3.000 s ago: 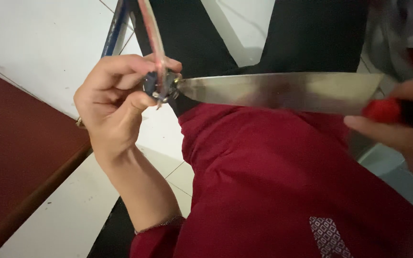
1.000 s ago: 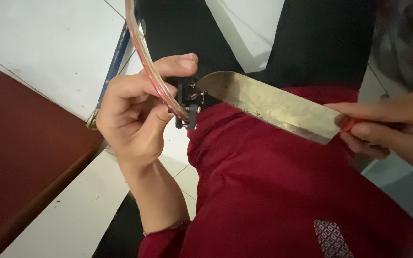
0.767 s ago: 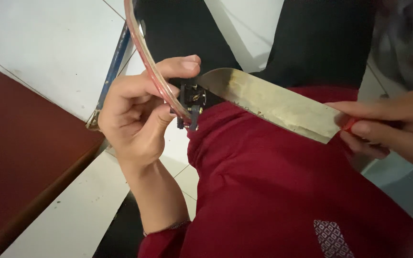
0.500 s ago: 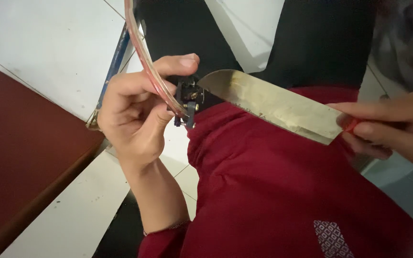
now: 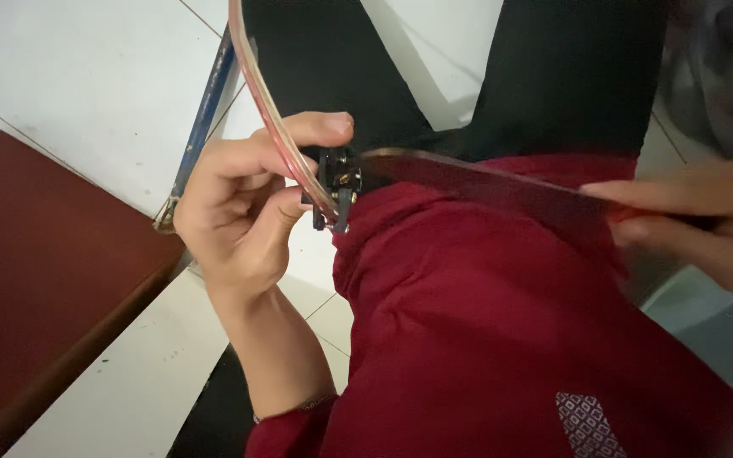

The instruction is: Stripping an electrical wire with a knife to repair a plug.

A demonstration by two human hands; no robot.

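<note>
Head view showed the left hand (image 5: 243,216) with fingers clamped on a small black plug (image 5: 335,182) at the end of a flat reddish cable (image 5: 273,114) that ran up out of frame. The right hand (image 5: 706,225) had its fingers closed round a knife (image 5: 485,180), whose tip touched the plug above a red-clothed lap (image 5: 502,339). A dark red board (image 5: 36,280) lay on the white tiled floor (image 5: 78,76) to the left.

Glossy, seemingly metal knife blade (image 5: 485,182)
</note>
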